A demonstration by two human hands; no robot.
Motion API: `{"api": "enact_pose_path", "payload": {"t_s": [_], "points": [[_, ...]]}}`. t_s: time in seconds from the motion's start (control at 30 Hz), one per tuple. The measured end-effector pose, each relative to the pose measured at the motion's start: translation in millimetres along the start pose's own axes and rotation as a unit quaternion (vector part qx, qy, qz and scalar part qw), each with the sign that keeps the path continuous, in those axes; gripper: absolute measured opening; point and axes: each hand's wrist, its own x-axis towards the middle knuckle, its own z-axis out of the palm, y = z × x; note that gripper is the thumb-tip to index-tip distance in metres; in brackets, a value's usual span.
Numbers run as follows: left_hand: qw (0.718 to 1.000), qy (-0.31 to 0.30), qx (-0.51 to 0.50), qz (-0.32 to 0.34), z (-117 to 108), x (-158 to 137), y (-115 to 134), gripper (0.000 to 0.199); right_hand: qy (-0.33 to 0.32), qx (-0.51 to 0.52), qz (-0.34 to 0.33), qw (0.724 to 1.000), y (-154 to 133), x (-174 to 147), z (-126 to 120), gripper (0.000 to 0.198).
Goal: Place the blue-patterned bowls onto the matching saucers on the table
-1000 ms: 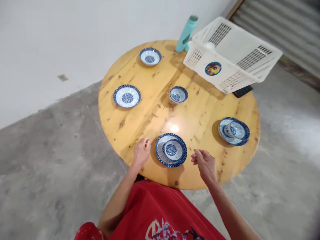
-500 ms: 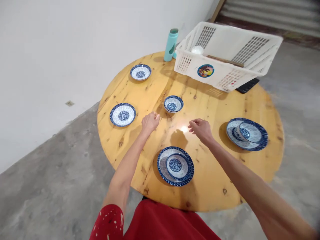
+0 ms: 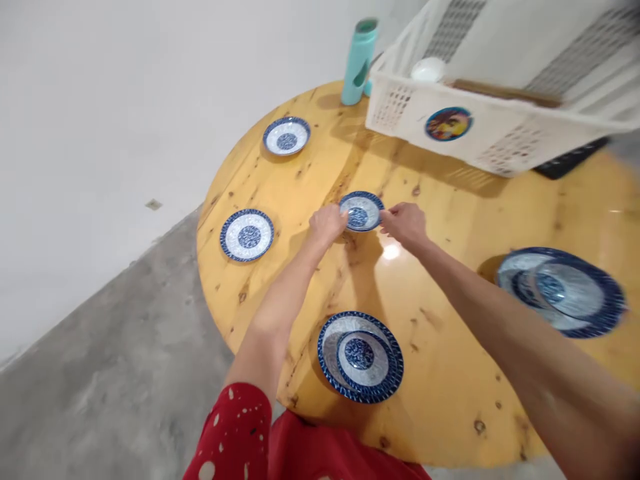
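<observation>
A small blue-and-white bowl (image 3: pixel 361 212) sits near the middle of the round wooden table (image 3: pixel 450 373). My left hand (image 3: pixel 327 225) touches its left rim and my right hand (image 3: pixel 406 223) touches its right rim, fingers curled around the edge. Close to me a bowl rests on a blue-rimmed plate (image 3: pixel 361 357). At the right another bowl stands on a plate (image 3: pixel 563 291).
Two bare blue-and-white plates lie at the left: the nearer plate (image 3: pixel 247 235) and the farther plate (image 3: pixel 287 136). A white plastic basket (image 3: pixel 500 133) with a white bowl inside stands at the back right, a teal bottle (image 3: pixel 359 61) beside it. A dark flat object lies under the basket's right side.
Both hands have moved forward from beside the near plate to the small bowl in the middle and now hold its rim. The view has shifted closer to the table.
</observation>
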Motion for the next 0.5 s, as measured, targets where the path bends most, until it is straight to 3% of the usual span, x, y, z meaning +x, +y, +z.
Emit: {"api": "enact_pose_path", "payload": {"t_s": [0.1,0.3,0.5], "points": [[1.000,0.000,-0.007,0.001,5.4,7.3,0.7,0.044,-0.014,-0.052,0.039,0.998,-2.4,3.0,1.0,0.018],[0.999,-0.008,-0.038,-0.021,6.0,12.7,-1.8,0.040,-0.010,-0.088,0.036,0.995,-11.7,3.1,1.9,0.014],[0.999,0.018,-0.046,-0.017,-11.5,-4.0,3.0,0.037,0.037,-0.029,0.034,0.998,-25.4,-12.1,-12.4,0.011]]}}
